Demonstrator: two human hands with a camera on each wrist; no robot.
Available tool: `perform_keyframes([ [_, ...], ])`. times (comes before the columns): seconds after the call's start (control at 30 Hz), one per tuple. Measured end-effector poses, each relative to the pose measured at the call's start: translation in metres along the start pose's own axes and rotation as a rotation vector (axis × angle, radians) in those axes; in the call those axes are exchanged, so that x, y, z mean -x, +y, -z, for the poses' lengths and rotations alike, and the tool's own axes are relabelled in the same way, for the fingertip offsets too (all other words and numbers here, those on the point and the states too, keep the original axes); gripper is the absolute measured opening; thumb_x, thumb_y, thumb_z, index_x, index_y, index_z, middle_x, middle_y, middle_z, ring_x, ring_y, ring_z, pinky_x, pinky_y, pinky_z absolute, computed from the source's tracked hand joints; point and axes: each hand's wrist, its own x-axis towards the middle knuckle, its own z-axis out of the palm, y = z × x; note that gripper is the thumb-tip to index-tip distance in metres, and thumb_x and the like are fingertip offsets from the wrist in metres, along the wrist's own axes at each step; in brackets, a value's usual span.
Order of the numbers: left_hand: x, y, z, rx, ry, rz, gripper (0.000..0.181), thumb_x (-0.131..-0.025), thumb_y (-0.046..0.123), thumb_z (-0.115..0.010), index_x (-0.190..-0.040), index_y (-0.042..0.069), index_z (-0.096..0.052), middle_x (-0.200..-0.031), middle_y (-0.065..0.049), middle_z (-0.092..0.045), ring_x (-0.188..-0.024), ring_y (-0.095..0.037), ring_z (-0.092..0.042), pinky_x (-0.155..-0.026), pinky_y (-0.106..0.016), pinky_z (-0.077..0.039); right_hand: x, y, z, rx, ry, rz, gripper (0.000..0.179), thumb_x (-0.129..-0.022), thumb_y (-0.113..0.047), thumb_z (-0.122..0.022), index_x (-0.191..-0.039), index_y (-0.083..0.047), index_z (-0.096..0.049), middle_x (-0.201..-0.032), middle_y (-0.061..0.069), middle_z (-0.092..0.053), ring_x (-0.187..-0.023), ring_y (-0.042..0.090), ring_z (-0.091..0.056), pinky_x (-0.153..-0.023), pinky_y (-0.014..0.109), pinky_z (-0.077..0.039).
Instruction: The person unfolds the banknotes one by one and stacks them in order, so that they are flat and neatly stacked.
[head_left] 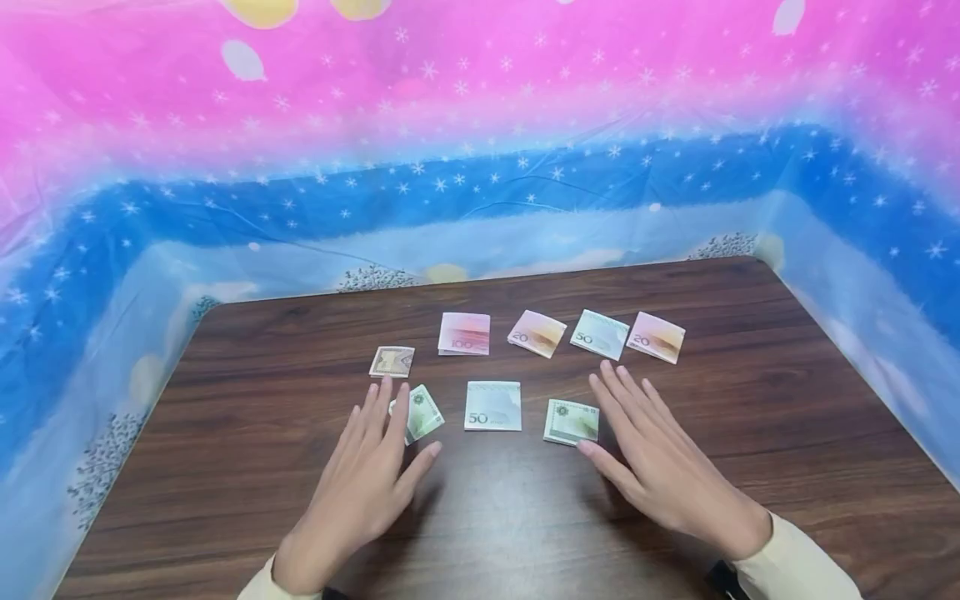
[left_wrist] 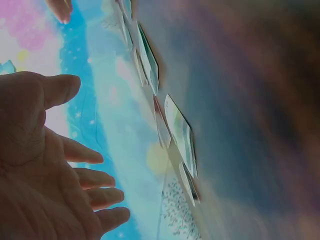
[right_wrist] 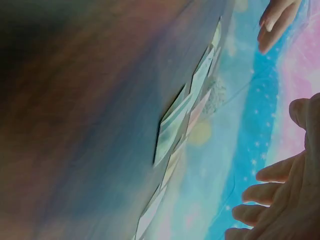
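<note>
Both hands hover over the dark wooden table with fingers extended and nothing held. My left hand (head_left: 367,475) partly covers a green folded banknote (head_left: 424,414), and a small brownish folded note (head_left: 392,362) lies just past its fingertips. My right hand (head_left: 663,462) is beside another green folded note (head_left: 572,422), its thumb overlapping that note's corner in the head view. Between the hands lies a folded 50 note (head_left: 492,406). In the left wrist view, the palm of the left hand (left_wrist: 55,165) appears apart from the notes; the right wrist view shows the right hand (right_wrist: 285,185) likewise.
Farther back, a pink folded 100 note (head_left: 463,333), a folded 20 note (head_left: 537,333), a second 50 note (head_left: 600,334) and a second 20 note (head_left: 656,337) form a row. A pink and blue snowflake-patterned curtain (head_left: 480,179) surrounds the table (head_left: 247,350) at the back and sides.
</note>
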Motion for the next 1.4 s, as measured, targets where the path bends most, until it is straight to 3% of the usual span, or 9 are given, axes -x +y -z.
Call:
perform_keyframes([
  [0.2,-0.034,0.0,0.0,0.043,-0.067,-0.012,0.078,-0.104,0.045,-0.053,-0.157,-0.005,-0.025,-0.166,-0.024,-0.009,-0.153,-0.037,-0.009,-0.123,-0.055,-0.015,-0.029,-0.013,0.001,-0.227,-0.102,-0.047,0.078,-0.104,-0.056,-0.045,-0.161,-0.009,-0.021,-0.168,0.007,-0.012,-0.154,0.025,-0.01,-0.124,0.052,-0.012],
  [0.33,-0.057,0.002,-0.004,0.057,-0.104,-0.018,0.077,-0.104,0.045,-0.052,-0.156,-0.006,-0.025,-0.165,-0.026,-0.008,-0.154,-0.037,-0.007,-0.124,-0.052,-0.014,-0.054,-0.018,-0.005,-0.375,-0.136,-0.091,0.078,-0.103,-0.057,-0.048,-0.16,-0.009,-0.025,-0.166,0.009,-0.021,-0.152,0.029,-0.021,-0.121,0.056,-0.023],
  [0.5,-0.083,0.003,-0.012,0.105,-0.113,-0.023,0.076,-0.104,0.041,-0.053,-0.156,-0.007,-0.026,-0.165,-0.028,-0.008,-0.153,-0.04,-0.01,-0.123,-0.054,-0.017,-0.089,-0.018,-0.019,-0.535,-0.167,-0.139,0.072,-0.102,-0.045,-0.057,-0.155,-0.001,-0.035,-0.158,0.017,-0.039,-0.144,0.032,-0.038,-0.116,0.054,-0.034],
  [0.63,-0.098,0.002,-0.017,0.121,-0.111,-0.029,0.074,-0.104,0.039,-0.052,-0.154,-0.009,-0.027,-0.164,-0.03,-0.01,-0.152,-0.042,-0.011,-0.122,-0.055,-0.018,-0.115,-0.017,-0.03,-0.762,-0.206,-0.237,0.07,-0.101,-0.034,-0.062,-0.153,0.005,-0.035,-0.157,0.021,-0.038,-0.142,0.037,-0.041,-0.115,0.052,-0.036],
  [0.83,-0.114,0.001,-0.024,0.083,-0.174,-0.05,0.071,-0.106,0.037,-0.047,-0.152,-0.013,-0.027,-0.163,-0.031,-0.015,-0.152,-0.041,-0.011,-0.124,-0.053,-0.014,-0.143,-0.015,-0.047,-1.159,-0.241,-0.455,0.07,-0.098,-0.02,-0.065,-0.152,0.008,-0.03,-0.159,0.023,-0.031,-0.143,0.036,-0.037,-0.117,0.047,-0.034],
  [0.97,-0.122,0.0,-0.029,0.095,-0.243,-0.056,0.069,-0.107,0.034,-0.045,-0.152,-0.015,-0.025,-0.162,-0.031,-0.016,-0.152,-0.04,-0.012,-0.125,-0.049,-0.012,-0.156,-0.013,-0.056,-1.393,-0.249,-0.543,0.07,-0.099,-0.009,-0.059,-0.153,0.01,-0.02,-0.159,0.027,-0.026,-0.145,0.035,-0.034,-0.12,0.046,-0.03],
  [1.2,-0.127,-0.001,-0.033,0.109,-0.297,-0.045,0.065,-0.108,0.031,-0.044,-0.151,-0.015,-0.028,-0.161,-0.03,-0.023,-0.151,-0.04,-0.021,-0.124,-0.048,-0.018,-0.17,-0.012,-0.062,-1.554,-0.184,-0.638,0.064,-0.098,0.002,-0.048,-0.153,0.012,-0.015,-0.147,0.032,-0.039,-0.143,0.036,-0.035,-0.12,0.046,-0.03],
  [1.4,-0.129,-0.001,-0.032,0.116,-0.304,-0.036,0.064,-0.108,0.031,-0.044,-0.151,-0.013,-0.03,-0.16,-0.028,-0.026,-0.15,-0.039,-0.024,-0.123,-0.048,-0.021,-0.177,-0.012,-0.066,-1.592,-0.168,-0.68,0.063,-0.099,0.0,-0.045,-0.154,0.01,-0.016,-0.153,0.031,-0.034,-0.144,0.038,-0.034,-0.121,0.045,-0.028],
])
